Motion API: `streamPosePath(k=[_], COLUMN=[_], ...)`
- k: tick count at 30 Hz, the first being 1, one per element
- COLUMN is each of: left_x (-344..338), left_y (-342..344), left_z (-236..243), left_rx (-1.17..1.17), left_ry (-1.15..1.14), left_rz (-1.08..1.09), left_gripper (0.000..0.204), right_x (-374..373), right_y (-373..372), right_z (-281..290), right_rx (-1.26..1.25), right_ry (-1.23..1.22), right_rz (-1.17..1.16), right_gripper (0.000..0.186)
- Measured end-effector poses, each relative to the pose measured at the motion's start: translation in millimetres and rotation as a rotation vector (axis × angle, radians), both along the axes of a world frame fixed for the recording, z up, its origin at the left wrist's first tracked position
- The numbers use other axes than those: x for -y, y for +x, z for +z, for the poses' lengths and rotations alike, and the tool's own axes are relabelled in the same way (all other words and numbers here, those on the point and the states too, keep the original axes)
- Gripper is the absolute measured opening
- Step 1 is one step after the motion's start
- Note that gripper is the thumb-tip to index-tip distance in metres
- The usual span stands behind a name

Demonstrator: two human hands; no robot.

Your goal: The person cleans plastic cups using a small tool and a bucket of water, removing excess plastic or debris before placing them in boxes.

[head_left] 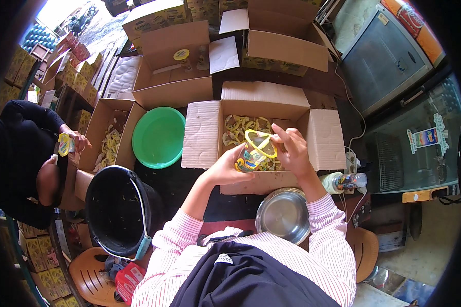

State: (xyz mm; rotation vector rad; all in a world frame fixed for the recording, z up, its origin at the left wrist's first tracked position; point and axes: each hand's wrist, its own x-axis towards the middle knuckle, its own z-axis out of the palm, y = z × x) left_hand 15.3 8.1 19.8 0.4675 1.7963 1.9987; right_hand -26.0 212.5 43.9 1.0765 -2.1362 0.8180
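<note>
My left hand (224, 167) is wrapped round a clear plastic cup (247, 161) with a yellow, blue and green print, tilted over an open cardboard box. A yellow plastic rim strip (250, 136) stands up in a bent loop at the cup's mouth. Closed at the right side of that loop is my right hand (294, 152), thumb and forefinger close together on it; their exact contact is partly hidden. Beneath both hands, the cardboard box (264, 92) holds many curled yellow strips (234, 124).
A green basin (159, 115) and black bucket (119, 189) stand at left, a steel bowl (284, 215) near my right forearm. A clear bottle (352, 180) lies at right. At far left, another person's hand (78, 140) holds a yellow-topped cup (64, 145) beside a box of strips (108, 146).
</note>
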Motion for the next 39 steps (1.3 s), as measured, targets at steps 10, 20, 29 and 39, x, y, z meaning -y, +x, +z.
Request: streamPosePath(k=[10,20,29,39], left_x=[6.6,6.7,7.6,2.8], left_y=[2.7,3.8,3.5,-3.7], left_z=[9.6,21.5,17.1,-19.2], left_rx=[-0.228,-0.188,0.118,0.426], left_ry=[-0.147,-0.147,0.071,0.451], left_rz=[0.107,0.006,-0.203,-0.456], left_gripper=[0.059,0.06,0.052,0.054], right_x=[0.1,3.2,0.3,13.3], right_y=[4.0,5.4,5.2,-3.4], right_z=[10.6,6.6,-0.7,-14.9], right_rx=[-0.101,-0.13,-0.102,0.003], right_ry=[0.048,0.056,0.028,-0.135], right_rz=[-0.038,0.013,0.078,0.048], right_gripper=[0.056,0.053,0.053,0.048])
